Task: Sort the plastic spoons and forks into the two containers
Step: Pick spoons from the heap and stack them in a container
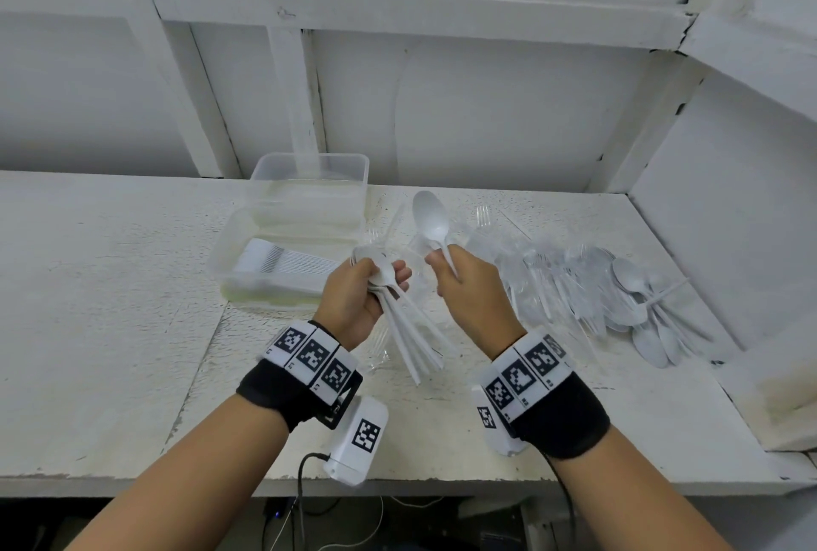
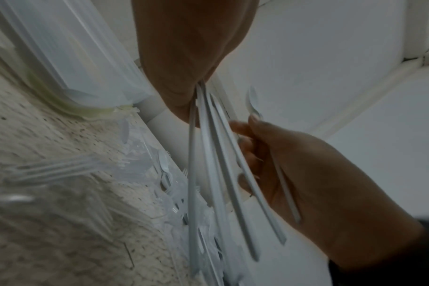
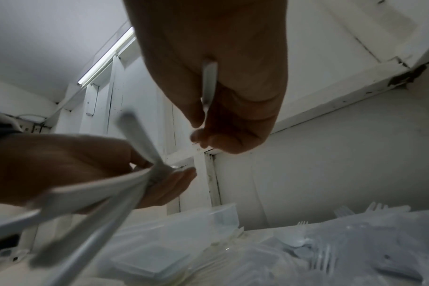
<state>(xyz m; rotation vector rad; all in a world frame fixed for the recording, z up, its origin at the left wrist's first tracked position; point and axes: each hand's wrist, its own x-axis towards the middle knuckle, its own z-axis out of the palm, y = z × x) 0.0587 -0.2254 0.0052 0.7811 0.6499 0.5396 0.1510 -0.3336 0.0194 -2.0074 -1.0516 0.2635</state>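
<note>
My left hand [image 1: 369,285] grips a bundle of several white plastic spoons [image 1: 409,329] by their bowls, handles fanning down and towards me [image 2: 213,174]. Just to its right, my right hand [image 1: 460,281] pinches the handle of a single white spoon [image 1: 431,216] and holds it upright, bowl at the top. In the right wrist view that handle [image 3: 209,81] shows between the fingers. A clear near container [image 1: 221,258] holds a neat row of white forks [image 1: 283,265]. Behind it stands a second clear container [image 1: 309,179] with nothing visible inside.
A heap of mixed clear forks and white spoons [image 1: 610,294] lies on the white table [image 1: 110,307] to the right of my hands. Loose clear forks [image 1: 484,214] lie behind it. A white wall stands behind, and a white box-like side wall [image 1: 751,285] closes the right.
</note>
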